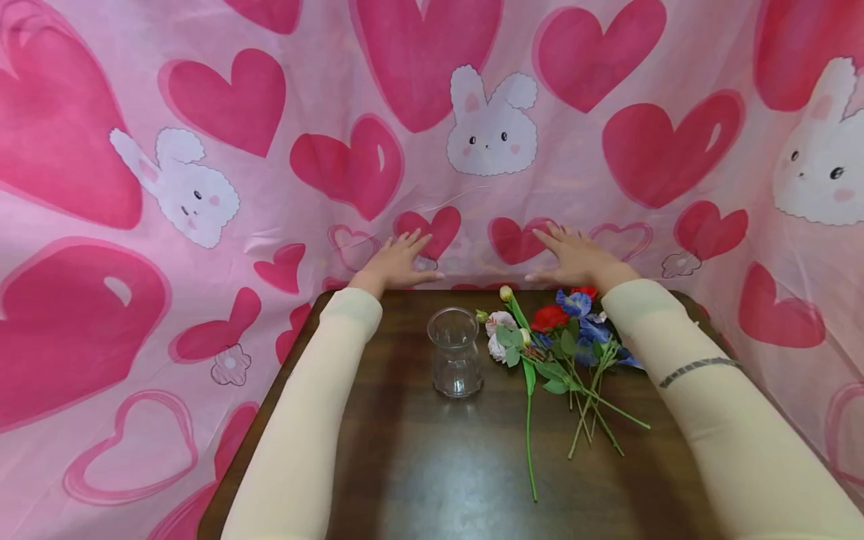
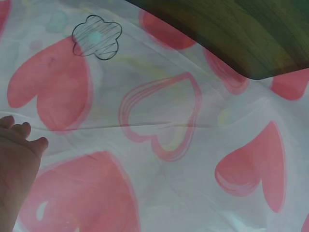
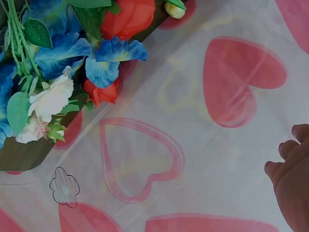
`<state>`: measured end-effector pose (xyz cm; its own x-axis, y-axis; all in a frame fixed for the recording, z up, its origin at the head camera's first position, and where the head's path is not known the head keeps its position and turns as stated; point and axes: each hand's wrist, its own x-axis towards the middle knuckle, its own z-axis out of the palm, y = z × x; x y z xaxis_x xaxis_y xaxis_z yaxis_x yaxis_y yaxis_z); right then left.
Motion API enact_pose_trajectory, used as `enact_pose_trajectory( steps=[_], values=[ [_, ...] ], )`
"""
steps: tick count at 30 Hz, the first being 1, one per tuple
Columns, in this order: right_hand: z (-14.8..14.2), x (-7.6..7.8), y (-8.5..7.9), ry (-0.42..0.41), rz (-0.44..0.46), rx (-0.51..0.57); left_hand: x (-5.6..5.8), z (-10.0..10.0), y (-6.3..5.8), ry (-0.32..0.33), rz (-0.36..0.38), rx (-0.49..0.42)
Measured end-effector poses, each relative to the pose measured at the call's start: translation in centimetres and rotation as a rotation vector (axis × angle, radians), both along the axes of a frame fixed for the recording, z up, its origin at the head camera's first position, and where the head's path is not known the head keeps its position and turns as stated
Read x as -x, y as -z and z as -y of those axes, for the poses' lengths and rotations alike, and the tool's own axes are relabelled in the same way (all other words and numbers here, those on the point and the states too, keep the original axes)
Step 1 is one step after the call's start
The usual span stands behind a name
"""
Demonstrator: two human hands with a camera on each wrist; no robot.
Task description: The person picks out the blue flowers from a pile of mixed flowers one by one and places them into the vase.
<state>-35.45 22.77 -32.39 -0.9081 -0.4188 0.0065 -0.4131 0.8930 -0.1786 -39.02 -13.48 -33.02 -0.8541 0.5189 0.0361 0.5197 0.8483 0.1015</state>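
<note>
Both arms reach forward over the far edge of the table. My left hand (image 1: pixel 400 264) is raised with its fingers spread and holds nothing. Across from it my right hand (image 1: pixel 574 259) is also raised, fingers extended, with nothing in it. Between and below them stands a clear glass vase (image 1: pixel 457 356), upright, with no stems inside. Artificial flowers lie in a loose pile at the right, nearest the right hand: red roses (image 1: pixel 550 319), blue irises (image 1: pixel 575 303), pale pink blooms (image 1: pixel 499 324) and a cream tulip (image 1: pixel 506 293) beside the vase. The right forearm hides part of the pile.
The dark wooden table (image 1: pixel 432 472) has rounded far corners. A pink cloth (image 1: pixel 418 172) with hearts and rabbits hangs close behind its far edge and along both sides. Long green stems (image 1: pixel 529 442) point toward the near side of the table.
</note>
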Motion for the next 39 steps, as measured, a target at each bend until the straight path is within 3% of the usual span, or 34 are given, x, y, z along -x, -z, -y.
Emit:
enact_pose_trajectory(
  steps=[5, 15, 22, 28, 39],
  values=[
    [-0.4, -0.2, -0.3, -0.007, -0.004, 0.015, -0.4, 0.4, -0.3, 0.006, 0.029, -0.063],
    [-1.3, -2.4, -1.0, -0.005, -0.023, 0.109, -1.3, 1.3, 0.3, 0.04, -0.067, -0.239],
    [-2.5, -4.2, -0.5, -0.016, -0.054, 0.158, -2.5, 1.9, 1.0, 0.075, -0.088, -0.272],
    [-3.6, -5.9, -0.1, -0.004, -0.082, 0.201, -3.8, 2.5, 2.0, 0.128, -0.089, -0.277],
    [-5.4, -8.1, 1.2, 0.008, -0.128, 0.284, -6.9, 3.4, 5.3, 0.167, -0.04, -0.309]
  ],
)
